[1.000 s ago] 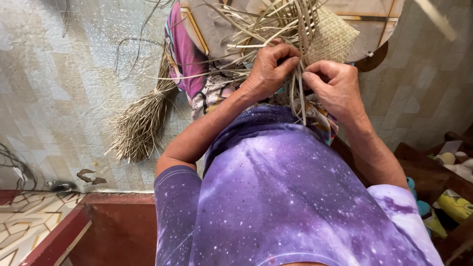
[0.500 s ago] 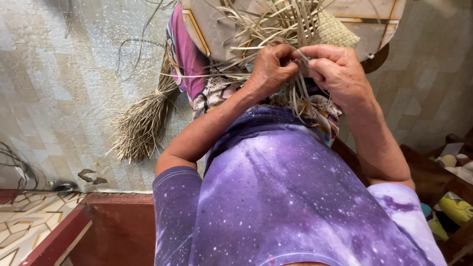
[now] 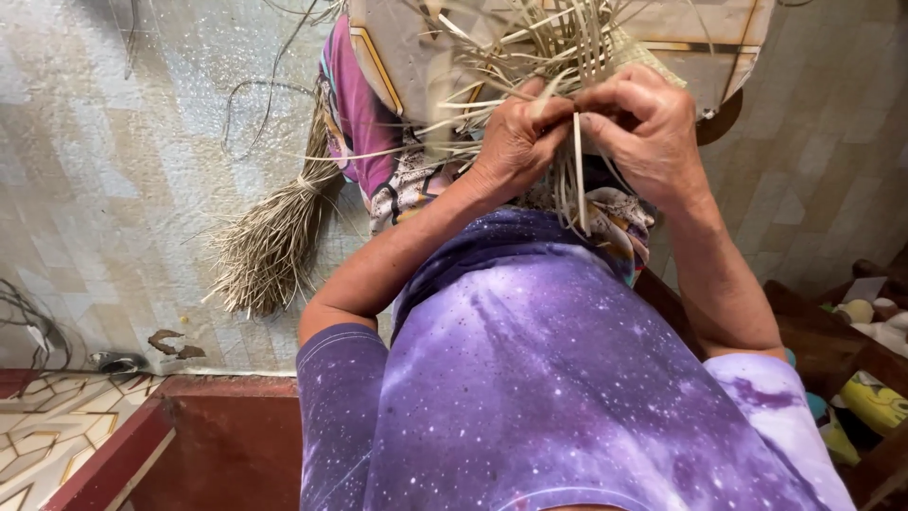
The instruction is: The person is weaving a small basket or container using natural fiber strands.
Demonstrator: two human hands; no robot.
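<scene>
Straw strips (image 3: 575, 180) hang lengthwise from the half-woven straw piece (image 3: 567, 47), running toward the person's body. Left of them, the left hand (image 3: 515, 142) is closed on crossing strands; right of them, the right hand (image 3: 643, 128) pinches the strips, equally close.

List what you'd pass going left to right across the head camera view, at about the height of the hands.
Bundle of dry tan straw on the tiled floor → left hand → pale flat reed strips being woven → right hand → dark wooden furniture at the right edge.
</scene>
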